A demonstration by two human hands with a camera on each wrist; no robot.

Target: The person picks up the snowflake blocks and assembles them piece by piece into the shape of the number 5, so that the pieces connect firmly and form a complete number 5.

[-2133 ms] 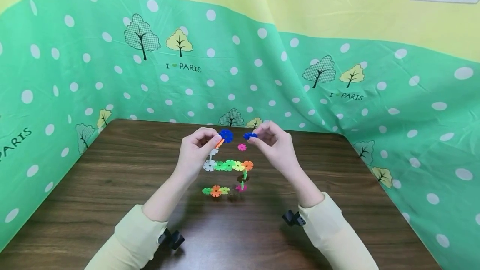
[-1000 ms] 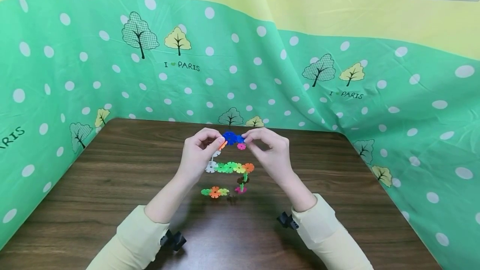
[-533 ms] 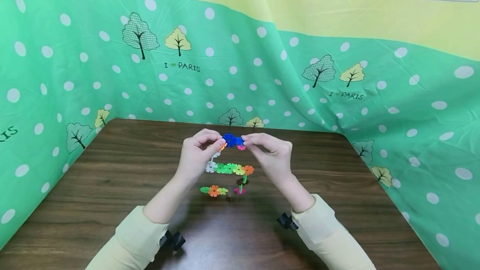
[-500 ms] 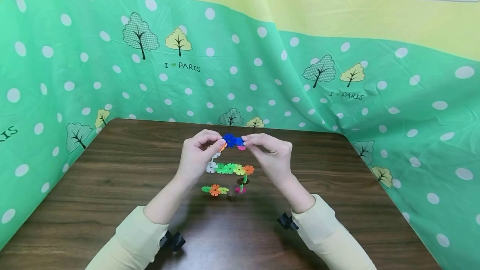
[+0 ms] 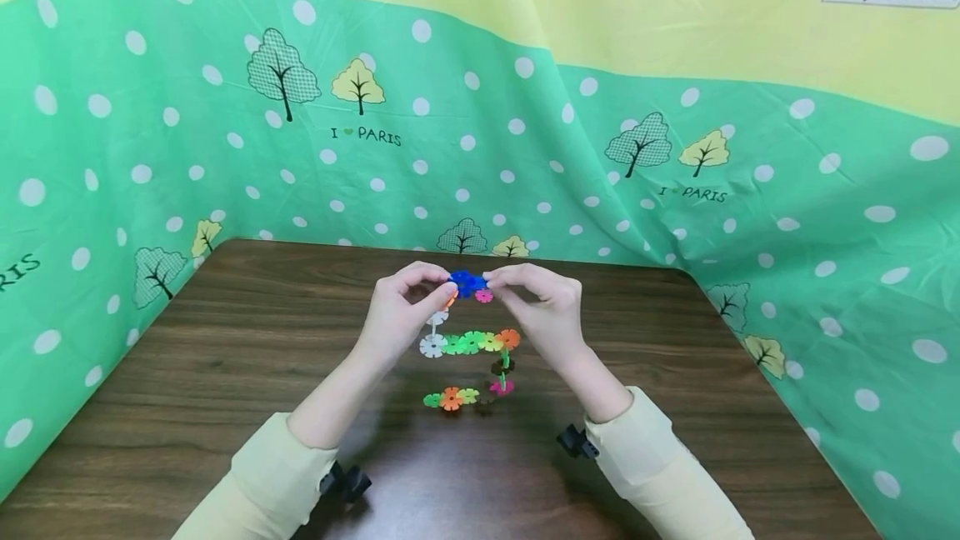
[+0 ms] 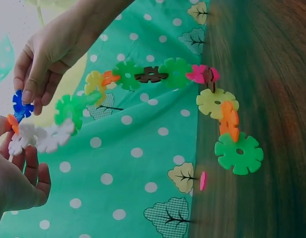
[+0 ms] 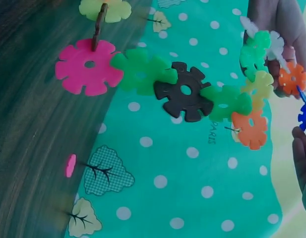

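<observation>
A long chain of flower-shaped interlocking discs hangs from my hands in a zigzag. My left hand pinches the orange disc near the chain's top end, beside a blue disc. Thumb and fingertips of my right hand pinch a second blue disc, which meets the first edge to edge. White discs follow below, then green, yellow, orange, brown and pink ones. A green disc forms the lower end. Fingers partly cover the orange and blue discs.
One loose pink disc lies on the dark wood table, beyond the hanging chain. A green and yellow cloth with dots and trees surrounds the table's back and sides. Black wrist cameras sit at both cuffs.
My right hand has moved left, bringing its blue disc from apart into contact with the other blue disc. The chain has since swung slightly right and lower, with my left hand shifting slightly right.
</observation>
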